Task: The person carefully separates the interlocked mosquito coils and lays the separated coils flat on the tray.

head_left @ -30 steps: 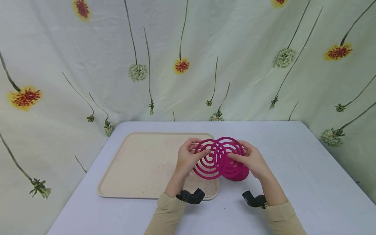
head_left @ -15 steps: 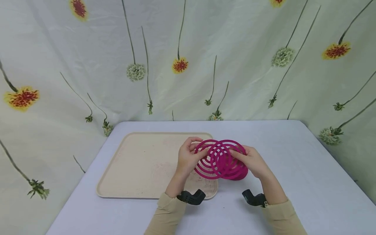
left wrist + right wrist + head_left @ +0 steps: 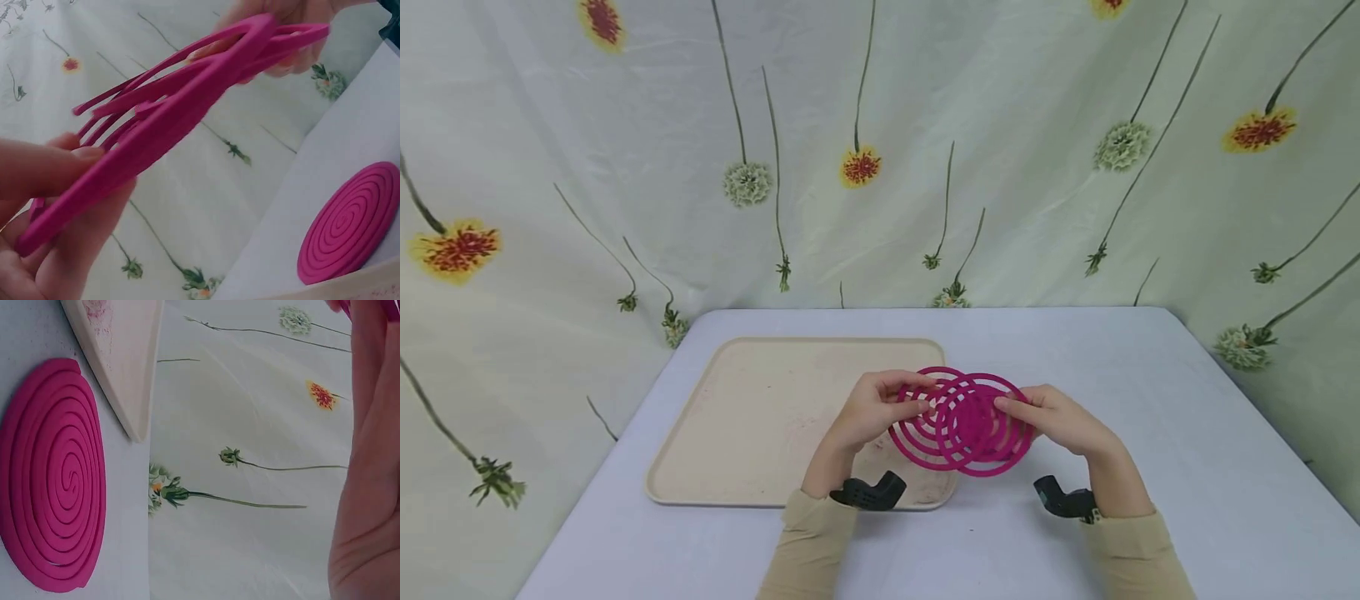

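Note:
My left hand (image 3: 872,410) pinches the edge of a magenta mosquito coil (image 3: 156,134) between thumb and fingers. On the other side, my right hand (image 3: 1063,419) pinches a second mosquito coil (image 3: 987,472) of the same colour. Held above the table, the two spirals overlap in the middle; whether their turns are interlocked I cannot tell. Below them a tightly wound magenta coil (image 3: 53,478) lies flat on the table, mostly covered in the head view by the held ones. Most of my right hand's fingers are out of the right wrist view.
A beige tray (image 3: 760,425) with pinkish specks lies on the left of the white table (image 3: 1135,375), its right edge partly under the left coil. A floral cloth (image 3: 820,233) hangs behind the table. Each wrist wears a black camera.
Both hands have come down a little, with the coils tilting flatter. The right hand has shifted slightly right. The two spirals overlap more than a second ago.

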Tool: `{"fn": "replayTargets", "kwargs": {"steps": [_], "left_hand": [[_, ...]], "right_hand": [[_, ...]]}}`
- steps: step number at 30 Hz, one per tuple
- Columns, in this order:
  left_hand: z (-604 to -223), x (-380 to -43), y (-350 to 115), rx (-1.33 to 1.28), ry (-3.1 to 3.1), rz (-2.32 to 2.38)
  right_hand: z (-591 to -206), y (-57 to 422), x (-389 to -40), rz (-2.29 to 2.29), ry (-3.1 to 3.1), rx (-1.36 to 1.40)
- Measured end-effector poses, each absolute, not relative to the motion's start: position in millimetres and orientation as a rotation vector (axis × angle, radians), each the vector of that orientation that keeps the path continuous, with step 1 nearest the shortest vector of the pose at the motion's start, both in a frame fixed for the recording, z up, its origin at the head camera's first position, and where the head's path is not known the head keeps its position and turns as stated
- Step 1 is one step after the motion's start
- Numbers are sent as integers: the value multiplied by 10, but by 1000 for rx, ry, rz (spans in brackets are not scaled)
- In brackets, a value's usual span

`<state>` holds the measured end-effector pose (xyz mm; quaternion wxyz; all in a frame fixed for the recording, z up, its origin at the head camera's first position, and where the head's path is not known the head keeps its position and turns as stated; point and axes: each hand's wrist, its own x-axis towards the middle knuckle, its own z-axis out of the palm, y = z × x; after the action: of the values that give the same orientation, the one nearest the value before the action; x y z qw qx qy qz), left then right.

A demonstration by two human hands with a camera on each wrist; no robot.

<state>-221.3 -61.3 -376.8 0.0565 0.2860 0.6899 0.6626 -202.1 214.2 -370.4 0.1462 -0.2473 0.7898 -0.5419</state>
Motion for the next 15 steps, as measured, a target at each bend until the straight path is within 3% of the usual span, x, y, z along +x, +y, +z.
{"fn": "replayTargets", "kwargs": {"steps": [15], "left_hand": [[-3782,-2087,-107,337,1982,2746]], "right_hand": [[-3728,1844,-1999,-2203,2393,-340]]}}
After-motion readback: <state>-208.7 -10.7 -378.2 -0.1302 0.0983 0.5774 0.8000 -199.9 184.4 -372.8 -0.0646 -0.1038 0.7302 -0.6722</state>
